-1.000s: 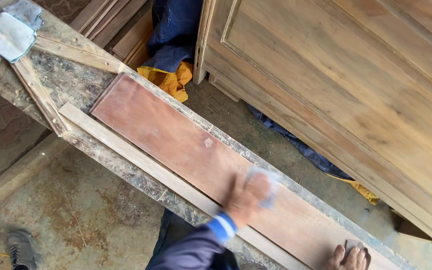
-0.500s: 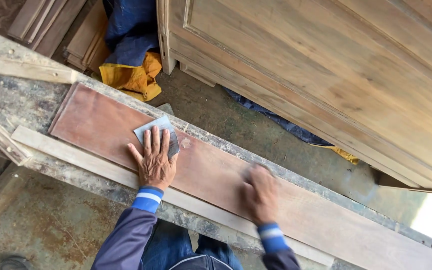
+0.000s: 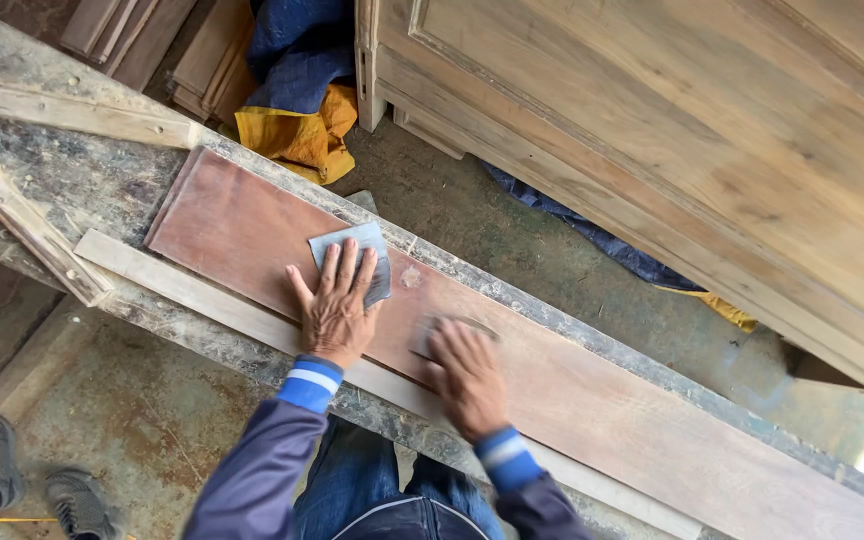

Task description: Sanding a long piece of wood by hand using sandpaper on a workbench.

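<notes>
— So, where do the hands sit on the reddish board?

— Both lie on it. The board rests lengthwise on a rough, dust-caked workbench, with a pale thin strip just beside its near edge. The left hand lies flat, fingers spread, pressing a grey sheet of sandpaper against the board near its far end. The right hand is close beside it, fingers together and curled over something grey; it is blurred, so I cannot tell exactly what it covers.

— How far along does the sanding look?

— Partway, I'd judge. The face is smooth and even in tone around the hands, with one pale spot just beside the sandpaper. The long stretch toward the lower right looks much the same, so I can't say which part has been worked and which is left. Fine dust lines the bench edge.

— Anything else around?

— A big panelled wooden door leans beyond the bench, blue and yellow cloth bunched at its foot, and a pair of shoes sits on the floor.
</notes>
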